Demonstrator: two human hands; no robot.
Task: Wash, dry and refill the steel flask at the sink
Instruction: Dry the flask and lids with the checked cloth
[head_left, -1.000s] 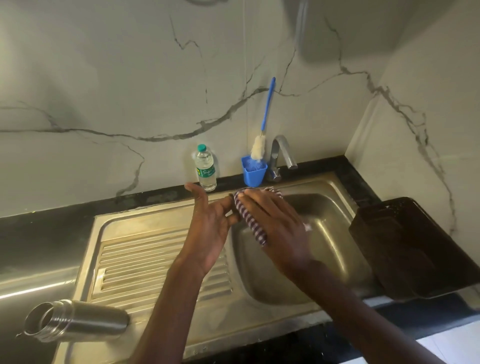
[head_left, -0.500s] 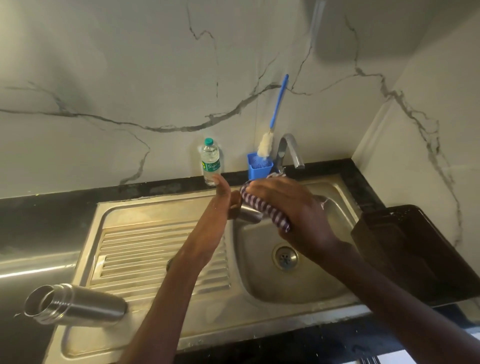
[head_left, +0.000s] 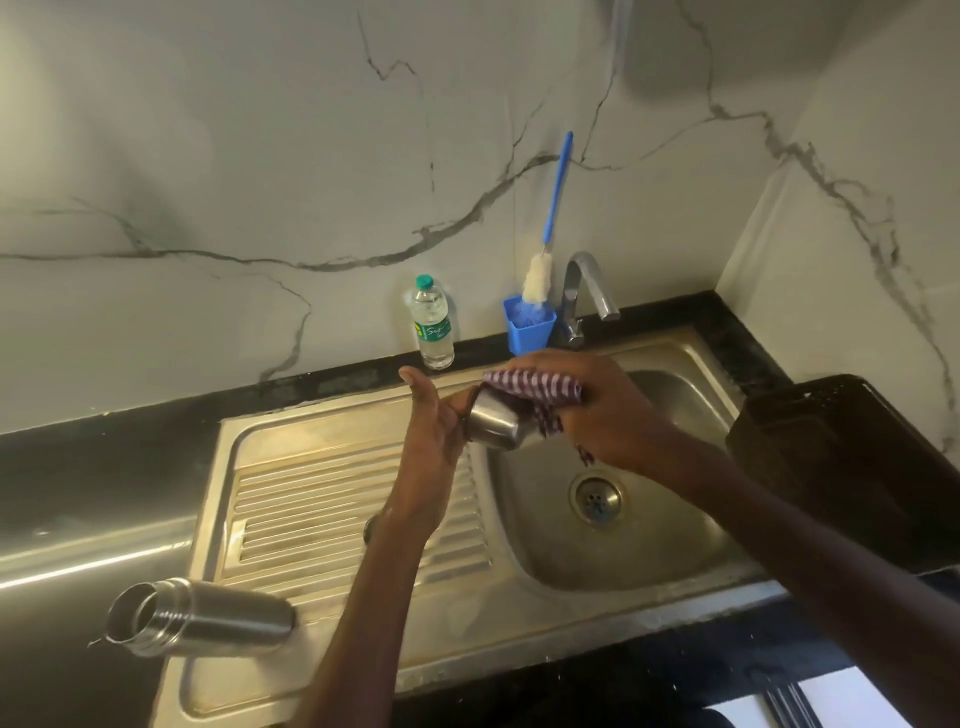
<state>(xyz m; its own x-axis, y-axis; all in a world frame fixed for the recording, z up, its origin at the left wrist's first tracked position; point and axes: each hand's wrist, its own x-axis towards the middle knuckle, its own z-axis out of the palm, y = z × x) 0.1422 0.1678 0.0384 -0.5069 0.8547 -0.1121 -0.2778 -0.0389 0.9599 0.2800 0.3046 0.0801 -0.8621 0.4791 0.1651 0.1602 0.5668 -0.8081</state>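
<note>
The open steel flask (head_left: 208, 616) lies on its side at the front left corner of the sink's drainboard (head_left: 322, 499), mouth to the left. Above the basin's left edge my left hand (head_left: 434, 415) holds a small steel cap or cup (head_left: 496, 428), thumb raised. My right hand (head_left: 597, 410) grips a purple-and-white checked cloth (head_left: 535, 392) and presses it over the far side of that steel piece. How my left fingers lie behind it is hidden.
The steel basin (head_left: 649, 540) with its drain (head_left: 596, 498) lies below my hands. Behind stand a tap (head_left: 584, 291), a blue holder (head_left: 529, 327) with a blue-handled bottle brush (head_left: 550, 218), and a plastic water bottle (head_left: 434, 322). A dark crate (head_left: 852, 467) sits right.
The steel piece has come out from under the cloth and shows more. Both hands stay over the basin's left edge; the view has shifted so the drain shows.
</note>
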